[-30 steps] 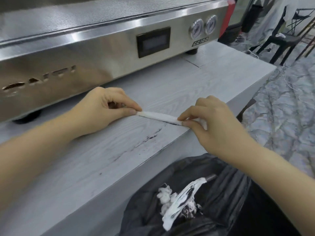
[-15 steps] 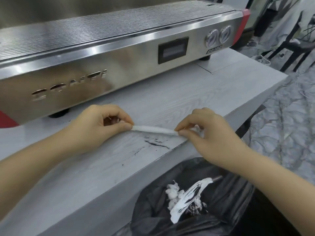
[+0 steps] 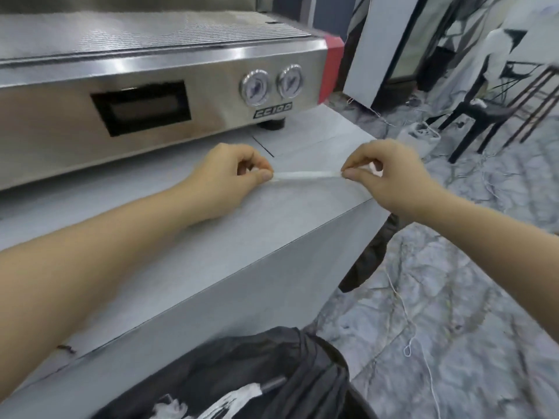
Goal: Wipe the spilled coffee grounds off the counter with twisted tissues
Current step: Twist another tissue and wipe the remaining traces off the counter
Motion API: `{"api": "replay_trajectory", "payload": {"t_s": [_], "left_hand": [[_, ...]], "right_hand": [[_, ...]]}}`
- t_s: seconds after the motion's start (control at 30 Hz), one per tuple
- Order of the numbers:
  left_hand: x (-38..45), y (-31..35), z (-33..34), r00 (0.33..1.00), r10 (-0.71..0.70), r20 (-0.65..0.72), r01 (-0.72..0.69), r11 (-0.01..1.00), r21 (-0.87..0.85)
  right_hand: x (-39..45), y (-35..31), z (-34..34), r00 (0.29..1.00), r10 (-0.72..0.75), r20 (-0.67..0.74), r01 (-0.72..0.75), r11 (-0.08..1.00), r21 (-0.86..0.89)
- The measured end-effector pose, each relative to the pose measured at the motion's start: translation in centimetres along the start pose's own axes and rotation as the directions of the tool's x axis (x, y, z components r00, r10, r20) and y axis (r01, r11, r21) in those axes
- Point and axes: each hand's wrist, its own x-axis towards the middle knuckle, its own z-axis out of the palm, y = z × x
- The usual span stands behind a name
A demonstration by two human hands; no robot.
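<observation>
A thin white twisted tissue [image 3: 307,175] is stretched between my two hands, low over the grey wood-grain counter [image 3: 211,267]. My left hand [image 3: 230,179] pinches its left end and my right hand [image 3: 390,176] pinches its right end. Both hands sit near the counter's right corner, in front of the espresso machine. A small dark smear of coffee grounds [image 3: 66,348] lies by the counter's front edge at the lower left, under my left forearm. The picture is blurred by motion.
A steel espresso machine [image 3: 151,95] with two gauges and a red side fills the back of the counter. Below the front edge stands a bin with a black bag [image 3: 272,373] holding used stained tissues [image 3: 233,400]. Chairs and cables are on the floor at the right.
Both hands have carried the taut tissue to the right along the counter, away from the dark grounds streaks, to the right corner. The view has swung right with them.
</observation>
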Motion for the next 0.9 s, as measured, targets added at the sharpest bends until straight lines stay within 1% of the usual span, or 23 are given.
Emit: {"api": "replay_trajectory", "payload": {"t_s": [0.07, 0.13, 0.23, 0.3, 0.4, 0.5, 0.57, 0.77, 0.9], "left_hand": [[2.8, 0.9, 2.2, 1.0, 0.002, -0.031, -0.002, 1.0, 0.002], [5.6, 1.7, 4.0, 0.998, 0.019, -0.052, -0.019, 1.0, 0.012], [9.4, 2.6, 6.3, 0.997, 0.057, -0.057, -0.055, 0.998, 0.027], [11.5, 2.9, 7.7, 0.997, 0.061, -0.052, -0.059, 0.998, 0.037], [14.2, 3.3, 9.3, 0.997, 0.062, -0.056, -0.058, 0.997, 0.06], [16.2, 3.9, 10.6, 0.995, 0.074, -0.071, -0.071, 0.997, 0.043], [17.1, 4.4, 11.3, 0.994, 0.081, -0.073, -0.078, 0.996, 0.041], [18.2, 4.6, 12.0, 0.994, 0.107, -0.04, -0.105, 0.994, 0.032], [17.9, 4.4, 11.5, 0.991, 0.134, 0.022, -0.134, 0.991, 0.022]], "right_hand": [[1.3, 2.8, -1.0, 1.0, 0.014, -0.008, -0.014, 1.0, -0.027], [2.4, 5.4, -1.8, 0.998, 0.052, -0.02, -0.053, 0.998, -0.019], [3.6, 8.7, -2.6, 0.989, 0.134, -0.058, -0.134, 0.991, 0.008], [4.2, 10.4, -2.7, 0.983, 0.162, -0.082, -0.164, 0.986, -0.015], [4.5, 12.3, -2.4, 0.97, 0.186, -0.158, -0.196, 0.979, -0.049], [4.4, 13.3, -2.4, 0.946, 0.225, -0.233, -0.235, 0.972, -0.012], [4.2, 13.6, -2.6, 0.934, 0.253, -0.254, -0.258, 0.966, 0.014], [2.8, 13.5, -2.6, 0.919, 0.281, -0.278, -0.281, 0.959, 0.041], [2.2, 12.6, -2.8, 0.931, 0.266, -0.249, -0.277, 0.961, -0.006]]}}
